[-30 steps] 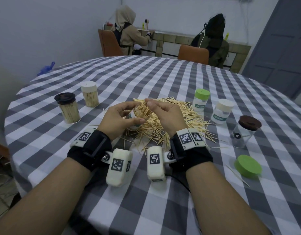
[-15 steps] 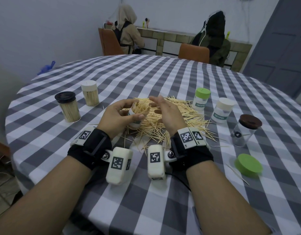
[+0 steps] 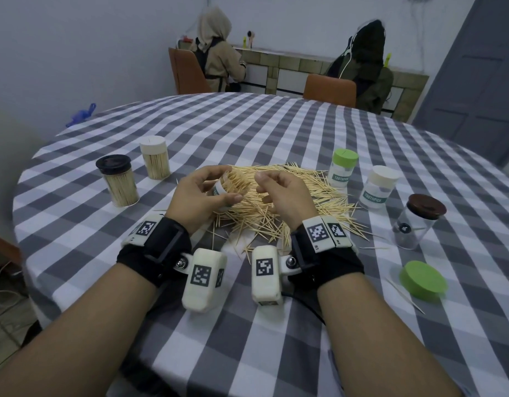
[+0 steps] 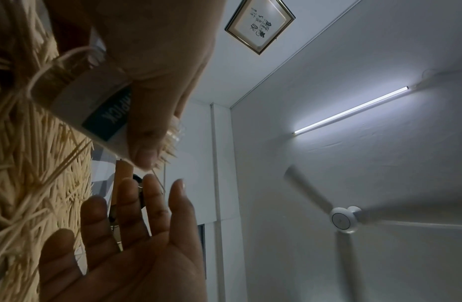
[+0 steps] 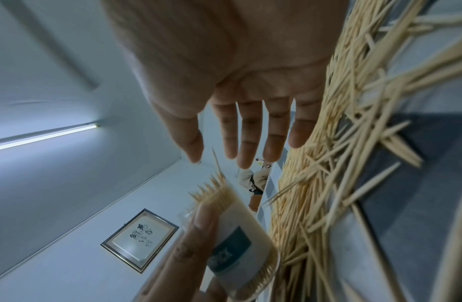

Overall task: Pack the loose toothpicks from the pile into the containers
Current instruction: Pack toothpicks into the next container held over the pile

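Your left hand (image 3: pixel 203 196) is curled round a small clear plastic container with a white "TOOTHPICK" label (image 3: pixel 222 193), tilted with its open mouth toward your right hand (image 3: pixel 282 196). The container is held just above the near-left edge of the pile of loose pale wooden toothpicks (image 3: pixel 293 196) on the grey-and-white checked tablecloth (image 3: pixel 247 124). It looks nearly full, its toothpicks bristling unevenly past the rim. Your right hand is spread, fingers relaxed and empty, just beside the mouth but not touching it. The step in hand appears to be topping up and levelling this container. The next move probably calls for tapping the protruding tips flush, or pinching another small bundle from the pile, aligned lengthwise so it slides in. Its cap is likely the loose green round lid (image 3: pixel 423 278) lying well apart at the right.
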